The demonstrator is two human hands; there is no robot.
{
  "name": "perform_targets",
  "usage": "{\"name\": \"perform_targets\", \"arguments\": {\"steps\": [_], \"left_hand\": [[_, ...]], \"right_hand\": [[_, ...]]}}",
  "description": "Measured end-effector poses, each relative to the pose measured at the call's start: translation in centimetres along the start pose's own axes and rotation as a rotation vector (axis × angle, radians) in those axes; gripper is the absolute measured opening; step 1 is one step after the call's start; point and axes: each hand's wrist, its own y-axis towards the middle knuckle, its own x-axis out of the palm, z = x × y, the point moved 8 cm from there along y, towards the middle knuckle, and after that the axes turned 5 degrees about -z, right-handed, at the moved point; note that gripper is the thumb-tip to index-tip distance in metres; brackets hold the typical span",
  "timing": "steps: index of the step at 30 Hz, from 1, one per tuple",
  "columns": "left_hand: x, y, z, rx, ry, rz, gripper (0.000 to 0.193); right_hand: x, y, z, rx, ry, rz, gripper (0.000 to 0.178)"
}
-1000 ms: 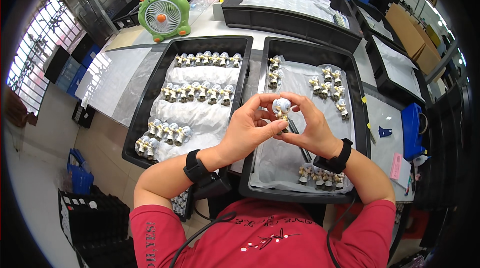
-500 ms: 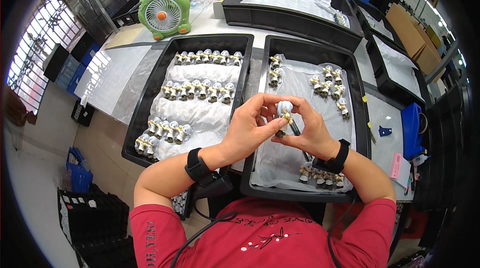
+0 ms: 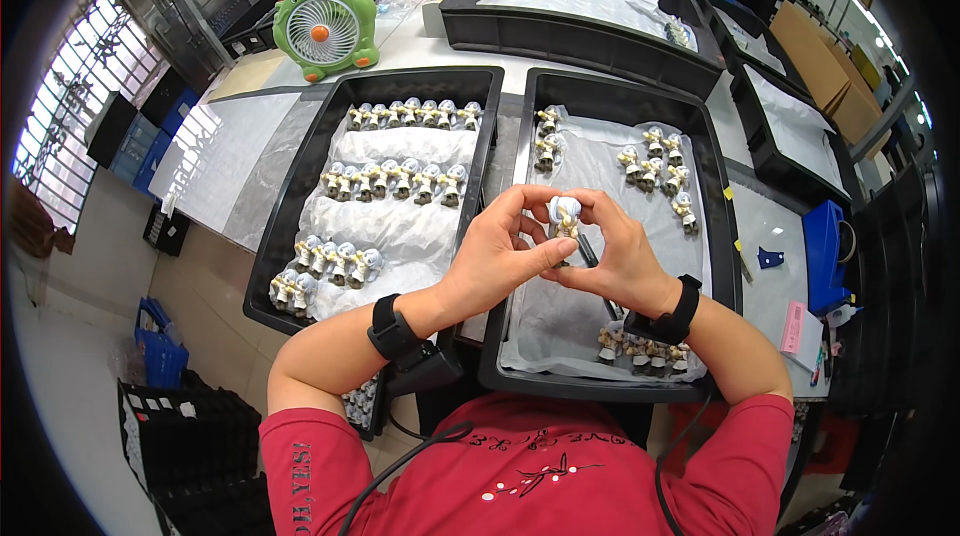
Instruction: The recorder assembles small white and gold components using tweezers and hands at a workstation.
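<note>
A small figurine (image 3: 565, 212) with a pale blue-white head and gold-and-white body is upright between my two hands, above the right-hand tray. My left hand (image 3: 505, 248) is closed on it, thumb across its lower part. My right hand (image 3: 622, 254) grips it from the other side with thumb and fingertips. A dark pen-like stick (image 3: 587, 254) slants down by my right palm; how it is held is partly hidden. Below lies the right black tray (image 3: 717, 186), lined with white sheet, with similar figurines (image 3: 650, 176) at its far side and more (image 3: 640, 351) near its front edge.
To the left, another black tray (image 3: 270, 256) holds figurines in rows on white padding. A green fan (image 3: 325, 31) stands behind it. Further back is a large black bin (image 3: 580, 31). At right lie a blue piece (image 3: 769, 258), a blue holder (image 3: 824, 246) and a pink-and-white packet (image 3: 793, 328).
The figurine has turned between my fingers and now faces more toward me, its base more covered by my left thumb. My hands have barely moved.
</note>
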Motion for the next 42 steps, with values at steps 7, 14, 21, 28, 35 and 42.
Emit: {"name": "perform_targets", "arguments": {"steps": [7,14,21,28,35,42], "left_hand": [[0.0,-0.1,-0.2,-0.044,0.078,-0.012,0.050],[-0.3,0.1,-0.3,-0.042,0.138,0.037,0.046],[0.0,0.3,-0.9,-0.076,0.055,0.029,0.042],[-0.1,-0.4,-1.7,-0.258,-0.232,0.034,0.039],[0.8,0.1,-2.4,-0.319,-0.302,0.001,0.042],[0.8,0.2,-2.5,-0.271,-0.219,-0.028,0.042]], "right_hand": [[0.2,0.0,-0.3,0.004,-0.002,-0.027,0.070],[0.5,0.2,-0.1,-0.030,0.017,-0.022,0.069],[0.6,-0.2,0.6,0.026,0.046,-0.047,0.071],[-6.5,1.2,-1.6,0.031,0.123,-0.059,0.039],[-16.5,-2.5,5.1,0.469,0.217,-0.076,0.021],[-9.2,-0.6,2.6,0.296,-0.244,-0.436,0.017]]}}
